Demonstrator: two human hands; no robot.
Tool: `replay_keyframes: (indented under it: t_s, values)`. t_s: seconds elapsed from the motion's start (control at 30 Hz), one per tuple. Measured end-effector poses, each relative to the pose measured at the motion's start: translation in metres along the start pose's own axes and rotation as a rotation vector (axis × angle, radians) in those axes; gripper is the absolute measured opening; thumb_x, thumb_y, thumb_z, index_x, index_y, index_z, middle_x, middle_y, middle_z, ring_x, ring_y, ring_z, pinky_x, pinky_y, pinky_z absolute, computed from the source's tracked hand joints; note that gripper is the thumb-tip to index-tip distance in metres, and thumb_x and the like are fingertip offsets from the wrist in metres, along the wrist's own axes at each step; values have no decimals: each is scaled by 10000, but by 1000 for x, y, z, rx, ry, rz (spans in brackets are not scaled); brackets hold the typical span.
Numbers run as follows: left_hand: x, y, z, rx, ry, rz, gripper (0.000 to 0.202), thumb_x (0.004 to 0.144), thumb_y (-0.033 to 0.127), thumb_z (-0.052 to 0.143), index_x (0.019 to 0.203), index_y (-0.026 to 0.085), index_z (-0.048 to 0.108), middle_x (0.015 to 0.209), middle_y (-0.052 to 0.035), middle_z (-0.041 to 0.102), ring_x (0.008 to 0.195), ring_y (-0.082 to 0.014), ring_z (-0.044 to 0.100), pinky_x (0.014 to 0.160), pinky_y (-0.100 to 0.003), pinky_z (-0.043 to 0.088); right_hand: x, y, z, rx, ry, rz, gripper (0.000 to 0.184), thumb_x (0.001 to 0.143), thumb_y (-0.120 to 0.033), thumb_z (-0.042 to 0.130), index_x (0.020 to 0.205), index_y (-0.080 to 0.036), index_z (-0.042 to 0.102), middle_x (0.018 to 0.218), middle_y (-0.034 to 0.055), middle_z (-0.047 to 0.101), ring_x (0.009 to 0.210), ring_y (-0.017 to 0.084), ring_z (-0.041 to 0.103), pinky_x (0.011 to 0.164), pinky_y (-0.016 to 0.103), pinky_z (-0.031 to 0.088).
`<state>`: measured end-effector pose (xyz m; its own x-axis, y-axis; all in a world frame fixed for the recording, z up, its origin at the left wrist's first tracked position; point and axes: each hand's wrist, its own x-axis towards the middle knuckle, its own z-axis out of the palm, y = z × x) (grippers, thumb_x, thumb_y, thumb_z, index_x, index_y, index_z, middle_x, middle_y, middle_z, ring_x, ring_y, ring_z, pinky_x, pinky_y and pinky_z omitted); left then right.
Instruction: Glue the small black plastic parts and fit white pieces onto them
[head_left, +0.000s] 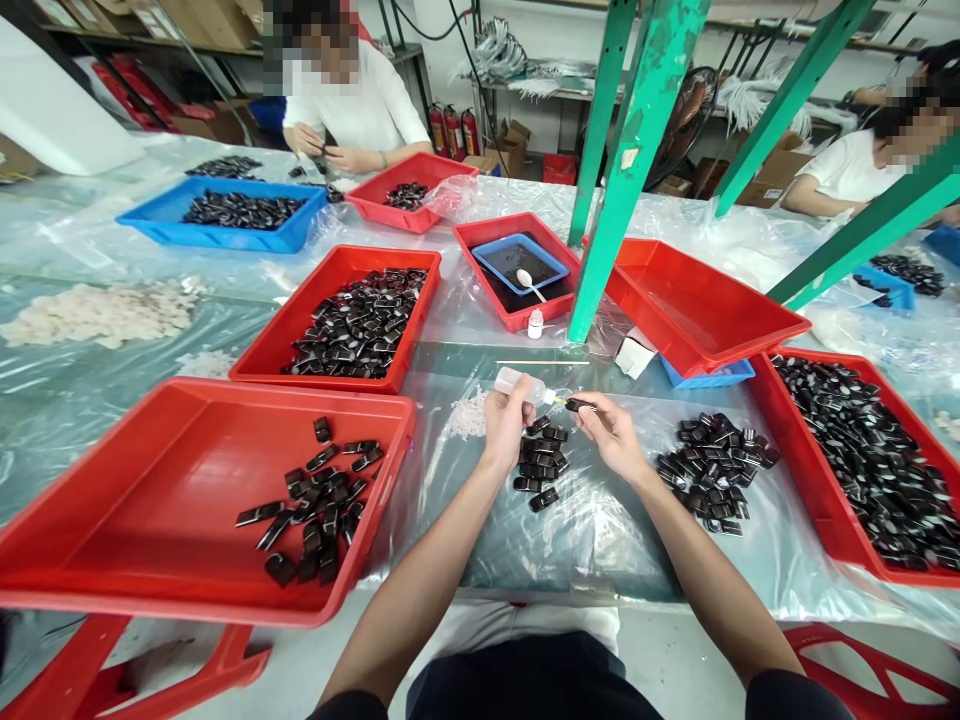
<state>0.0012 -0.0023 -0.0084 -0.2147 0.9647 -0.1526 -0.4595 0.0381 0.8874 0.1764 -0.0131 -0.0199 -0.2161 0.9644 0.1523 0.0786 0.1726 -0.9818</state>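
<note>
My left hand (506,420) grips a small clear squeeze bottle (519,383) lying sideways, with its yellowish nozzle pointing right. My right hand (611,430) pinches a small black part (579,404) right at that nozzle tip. Below both hands a small pile of the same black parts (541,462) lies on the plastic-covered table. A larger pile of black parts (714,472) sits to the right of my right hand. A little heap of white bits (469,413) lies just left of my left hand.
A red tray (150,500) with some black parts stands at near left, a fuller red tray (300,320) behind it, another full one (817,480) at right. Green frame posts (611,200) rise beyond my hands. Two other people sit at the far side.
</note>
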Motion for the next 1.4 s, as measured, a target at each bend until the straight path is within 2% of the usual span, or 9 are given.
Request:
replay_keyframes:
  t_s: [0.23,0.5,0.67,0.93,1.1,1.4]
  values:
    - [-1,1,0,8,4,13,550,754,599,829,624,190,485,483,66,387,424,-49,337,438,-209,260,0,-1,1,40,-2,-11,479,956,-661,655,1144,-224,705,760,6,584,675,156,525,632,301,434]
    - [0,0,0,14,1,46,532,771,580,824,615,188,501,482,63,391,421,-52,344,439,-214,270,1,-3,2,65,-6,27,511,929,-697,667,1134,-230,702,736,-2,574,610,139,467,564,287,363]
    - [1,-3,0,0,4,49,540,784,559,826,597,190,479,482,64,385,426,-50,341,444,-214,274,1,-6,1,62,-17,35,543,917,-724,664,1139,-230,701,724,-11,572,576,124,439,565,292,380]
    - [-1,0,0,13,-1,63,555,764,594,835,607,187,491,484,62,395,427,-51,342,443,-216,270,1,-7,1,95,-32,36,516,931,-690,671,1147,-223,717,749,-4,597,569,115,462,552,282,386]
    - [0,0,-1,-6,8,70,511,758,550,861,649,186,519,500,62,417,436,-52,351,443,-214,264,0,-9,-1,94,-53,52,546,948,-714,619,1130,-217,755,783,16,620,563,117,484,500,270,354]
    - [-2,4,2,0,8,47,529,746,574,856,630,183,519,487,60,417,421,-52,364,439,-211,273,2,-6,0,114,-1,95,612,930,-766,592,1084,-201,769,811,40,647,557,118,503,458,261,294]
